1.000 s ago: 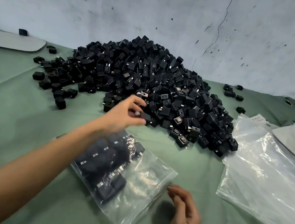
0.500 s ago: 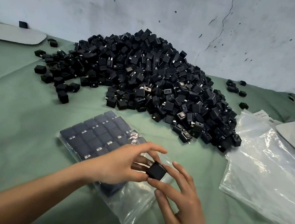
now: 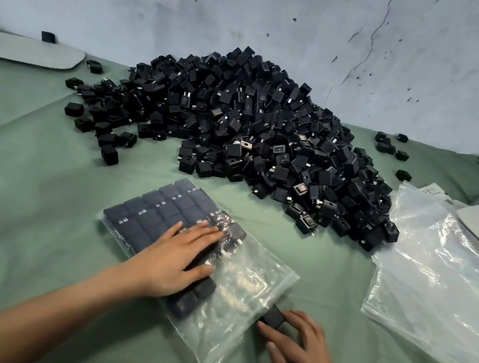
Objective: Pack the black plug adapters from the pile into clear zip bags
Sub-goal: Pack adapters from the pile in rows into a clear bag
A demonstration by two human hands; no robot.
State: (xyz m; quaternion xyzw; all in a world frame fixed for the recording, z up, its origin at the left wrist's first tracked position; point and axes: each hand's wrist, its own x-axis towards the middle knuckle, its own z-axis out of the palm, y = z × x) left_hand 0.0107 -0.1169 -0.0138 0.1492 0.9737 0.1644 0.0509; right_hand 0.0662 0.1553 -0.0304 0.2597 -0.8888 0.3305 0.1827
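Note:
A big pile of black plug adapters (image 3: 250, 132) lies at the back middle of the green cloth. In front of it lies a clear zip bag (image 3: 246, 281) with several adapters in flat rows inside. My left hand (image 3: 177, 256) rests flat on the bag, fingers straight, pressing on the rows. At the bag's open right edge my right hand (image 3: 298, 348) pinches a single black adapter (image 3: 273, 317) between fingers and thumb, right at the mouth of the bag.
A stack of empty clear zip bags (image 3: 444, 281) lies to the right. Loose adapters (image 3: 391, 145) are scattered at the back right and left of the pile. A grey flat mat (image 3: 24, 50) lies at the far left by the wall (image 3: 262, 9).
The adapter went from my left hand to my right hand. My left hand moved onto the bag and flattened; my right hand carried the adapter down to the bag's open edge.

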